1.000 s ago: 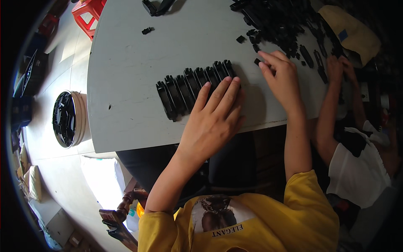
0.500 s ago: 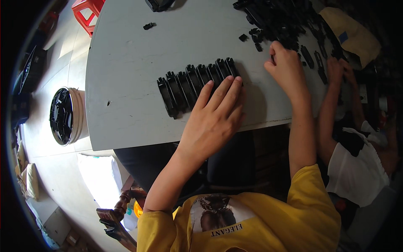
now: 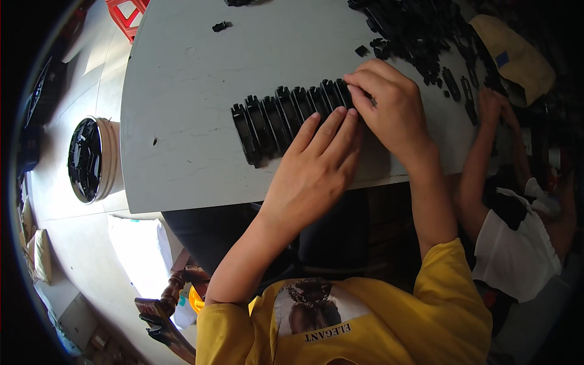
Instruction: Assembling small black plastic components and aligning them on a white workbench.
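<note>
Several long black plastic parts [image 3: 264, 128] stand side by side in a tight row on the grey table [image 3: 182, 91]. Over the right part of this row lies my left hand [image 3: 319, 158], its fingers stretched out, the fingertips resting on the parts. At the row's far right corner is my right hand [image 3: 394, 109], thumb and forefinger pinched together against the last part. Whatever sits between those fingers is hidden from view.
A heap of black plastic pieces [image 3: 420, 39] covers the far right, with a tan bag [image 3: 517, 61] beyond. Another person's hands [image 3: 494, 106] work at the right edge. A small black piece [image 3: 222, 26] lies far left. A bucket [image 3: 109, 159] of black parts stands on the floor.
My right hand has come left and nearer, from beside the heap to the row's right end. My left hand stays on the row. The view has shifted slightly.
</note>
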{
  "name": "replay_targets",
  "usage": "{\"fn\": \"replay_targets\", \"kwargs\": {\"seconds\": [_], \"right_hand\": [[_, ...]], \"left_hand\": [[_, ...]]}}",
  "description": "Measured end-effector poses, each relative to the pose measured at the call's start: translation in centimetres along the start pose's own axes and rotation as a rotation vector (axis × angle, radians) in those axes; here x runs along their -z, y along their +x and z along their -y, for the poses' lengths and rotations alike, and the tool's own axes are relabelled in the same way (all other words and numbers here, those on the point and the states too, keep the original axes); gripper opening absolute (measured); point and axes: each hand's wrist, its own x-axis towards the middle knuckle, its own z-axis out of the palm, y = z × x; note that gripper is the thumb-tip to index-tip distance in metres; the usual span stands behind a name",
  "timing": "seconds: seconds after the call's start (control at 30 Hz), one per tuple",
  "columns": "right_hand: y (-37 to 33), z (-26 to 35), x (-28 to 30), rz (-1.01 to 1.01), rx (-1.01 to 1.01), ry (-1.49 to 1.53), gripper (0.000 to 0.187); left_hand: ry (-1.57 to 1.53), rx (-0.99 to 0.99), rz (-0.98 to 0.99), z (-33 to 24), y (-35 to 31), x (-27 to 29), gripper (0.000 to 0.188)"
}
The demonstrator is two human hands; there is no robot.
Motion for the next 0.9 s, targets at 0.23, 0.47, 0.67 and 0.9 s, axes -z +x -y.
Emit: {"fn": "replay_targets", "kwargs": {"seconds": [0.23,0.47,0.67,0.9], "right_hand": [[0.2,0.7,1.4,0.188,-0.05,0.059,0.014],[1.2,-0.2,3.3,0.436,-0.053,0.019,0.018],[1.7,-2.8,1.5,0.335,0.056,0.24,0.03],[3.4,-6.4,-0.8,0.146,-0.005,-0.268,0.021]], "left_hand": [[-0.033,-0.013,-0.019,0.2,0.0,0.0,0.039],[-0.006,-0.028,-0.05,0.1,0.1,-0.3,0.038],[-0.001,-0.047,-0.121,0.6,-0.2,-0.6,0.037],[0.019,-0.085,-0.196,0.3,-0.2,-0.9,0.035]]}}
